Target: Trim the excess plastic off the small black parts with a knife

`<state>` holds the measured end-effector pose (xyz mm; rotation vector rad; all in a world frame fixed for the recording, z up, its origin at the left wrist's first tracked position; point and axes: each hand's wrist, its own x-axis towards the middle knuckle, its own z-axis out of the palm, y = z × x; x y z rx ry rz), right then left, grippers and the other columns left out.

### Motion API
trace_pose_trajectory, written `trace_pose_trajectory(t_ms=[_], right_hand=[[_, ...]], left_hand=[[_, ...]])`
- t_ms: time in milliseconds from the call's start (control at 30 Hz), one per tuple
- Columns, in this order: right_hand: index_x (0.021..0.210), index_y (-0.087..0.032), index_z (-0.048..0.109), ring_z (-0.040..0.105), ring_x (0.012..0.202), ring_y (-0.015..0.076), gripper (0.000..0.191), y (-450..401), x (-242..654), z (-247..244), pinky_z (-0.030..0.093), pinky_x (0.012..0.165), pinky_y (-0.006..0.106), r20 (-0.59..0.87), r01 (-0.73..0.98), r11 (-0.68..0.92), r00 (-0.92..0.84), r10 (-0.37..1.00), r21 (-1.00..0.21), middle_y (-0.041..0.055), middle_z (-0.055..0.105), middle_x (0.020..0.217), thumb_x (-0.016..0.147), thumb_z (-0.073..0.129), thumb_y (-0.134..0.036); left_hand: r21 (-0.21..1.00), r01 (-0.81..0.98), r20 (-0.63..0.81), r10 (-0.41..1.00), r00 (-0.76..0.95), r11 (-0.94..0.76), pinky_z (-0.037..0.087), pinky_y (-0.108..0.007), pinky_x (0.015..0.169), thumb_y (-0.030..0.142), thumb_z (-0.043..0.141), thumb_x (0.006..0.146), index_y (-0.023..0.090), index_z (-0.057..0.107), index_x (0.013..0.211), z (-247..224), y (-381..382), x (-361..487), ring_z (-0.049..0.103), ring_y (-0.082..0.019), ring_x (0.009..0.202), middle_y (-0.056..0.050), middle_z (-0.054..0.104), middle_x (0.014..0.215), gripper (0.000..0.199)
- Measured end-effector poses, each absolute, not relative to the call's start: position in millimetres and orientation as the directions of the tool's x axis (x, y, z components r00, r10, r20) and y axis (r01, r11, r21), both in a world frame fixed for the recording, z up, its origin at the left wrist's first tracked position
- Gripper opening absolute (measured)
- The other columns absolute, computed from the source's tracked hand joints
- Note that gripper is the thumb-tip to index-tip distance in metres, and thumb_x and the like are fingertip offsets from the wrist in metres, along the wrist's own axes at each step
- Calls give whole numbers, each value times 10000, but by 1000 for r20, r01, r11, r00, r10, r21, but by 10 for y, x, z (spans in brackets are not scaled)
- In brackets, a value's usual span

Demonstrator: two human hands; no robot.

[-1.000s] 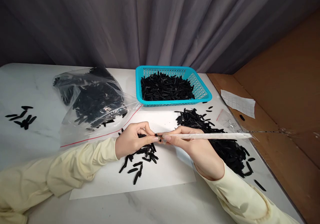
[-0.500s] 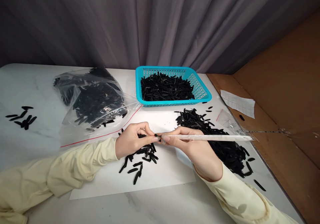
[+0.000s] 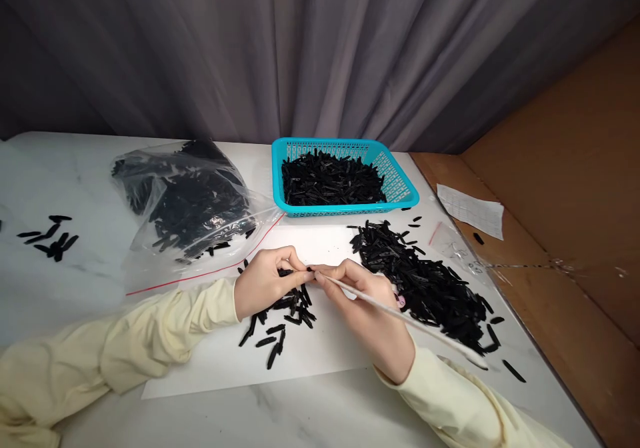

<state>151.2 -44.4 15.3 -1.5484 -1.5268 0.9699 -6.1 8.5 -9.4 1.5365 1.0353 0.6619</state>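
Note:
My left hand (image 3: 270,278) is closed in a pinch at the centre, its thumb and fingertips on a small black piece (image 3: 309,269) that is mostly hidden. My right hand (image 3: 363,308) wraps round a long, thin, pale stick-like tool (image 3: 430,331), whose working end meets the left fingertips; what kind of tool it is does not show. Its far end slants down to the right over my wrist. A small pink item (image 3: 400,300) peeks out beside the right hand. Under and before the left hand, loose black strips (image 3: 300,311) lie on a white sheet (image 3: 330,355).
Behind my hands stands a blue basket (image 3: 345,208) full of black strips. A clear zip bag (image 3: 200,195) of them lies left of it, and a large heap (image 3: 425,288) spreads to the right. Several strips (image 3: 57,238) lie far left. A paper slip (image 3: 470,211) rests by the cardboard (image 3: 565,168).
The tool has swung from nearly level to slanting down to the right, as my right hand turned and lowered at the wrist. My left hand keeps its pinch. The view shifted slightly.

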Motion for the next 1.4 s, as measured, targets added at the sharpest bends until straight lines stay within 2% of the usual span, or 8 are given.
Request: trace_pose_trajectory(t_ms=[167, 267, 600, 767, 967, 1067, 1233, 1400], right_hand=[[742, -181, 549, 634, 684, 167, 145, -490, 1432, 51, 458, 608, 242, 310, 586, 289, -68, 948, -757, 45, 676, 775, 859, 465, -166], [795, -169, 556, 634, 740, 180, 146, -499, 1426, 40, 470, 636, 251, 382, 631, 370, -124, 916, -682, 62, 665, 785, 869, 435, -133], [888, -153, 514, 602, 848, 206, 122, -447, 1516, 28, 498, 705, 304, 477, 653, 567, -337, 811, -502, 117, 630, 907, 885, 396, -121], [838, -134, 522, 602, 865, 247, 173, -378, 1586, 122, 504, 701, 350, 456, 716, 582, -400, 795, -386, 159, 632, 897, 874, 361, -80], [781, -187, 570, 659, 816, 183, 142, -330, 1739, 288, 527, 704, 266, 370, 688, 402, -204, 906, -605, 59, 686, 892, 861, 466, -132], [765, -190, 610, 651, 900, 206, 139, -339, 1811, 231, 535, 765, 304, 390, 673, 386, -155, 907, -630, 68, 685, 974, 850, 502, -169], [989, -143, 639, 610, 964, 233, 232, -388, 1935, 26, 527, 815, 384, 447, 701, 571, -385, 808, -429, 129, 657, 1038, 892, 430, -169], [1126, -158, 578, 596, 967, 230, 314, -409, 1992, -91, 536, 787, 390, 424, 740, 639, -519, 742, -212, 103, 667, 1011, 895, 378, -88]], left_hand=[[967, 254, -127, 884, 450, 10, 423, -214, 573, 286, 624, 700, 143, 529, 635, -106, 91, -56, 578, -127, 616, -12, 628, 645, 184], [968, 250, -140, 882, 450, 26, 396, -204, 506, 306, 629, 693, 151, 519, 622, -86, 95, -50, 553, -115, 556, 6, 610, 602, 203], [961, 207, -264, 842, 471, 185, 177, -174, 279, 388, 676, 652, 160, 483, 645, -25, 99, -62, 300, -29, 259, 77, 491, 442, 298], [973, 154, -228, 820, 526, 171, 193, -161, 297, 323, 654, 705, 148, 471, 637, -53, 100, -71, 307, -7, 287, -5, 661, 628, 262], [976, 116, -218, 802, 556, 185, 185, -156, 284, 304, 627, 745, 155, 428, 645, -55, 83, -88, 287, 4, 277, -68, 716, 813, 268], [979, 71, -196, 799, 568, 190, 190, -153, 287, 295, 628, 749, 158, 411, 651, -52, 80, -92, 287, 8, 271, -70, 717, 815, 274], [977, 49, -199, 794, 574, 209, 174, -155, 284, 304, 636, 742, 155, 424, 668, -38, 77, -92, 290, 9, 256, -79, 716, 791, 270], [975, 56, -209, 792, 573, 217, 178, -161, 289, 306, 657, 721, 146, 468, 695, -19, 67, -90, 302, 7, 254, -72, 717, 784, 249]])
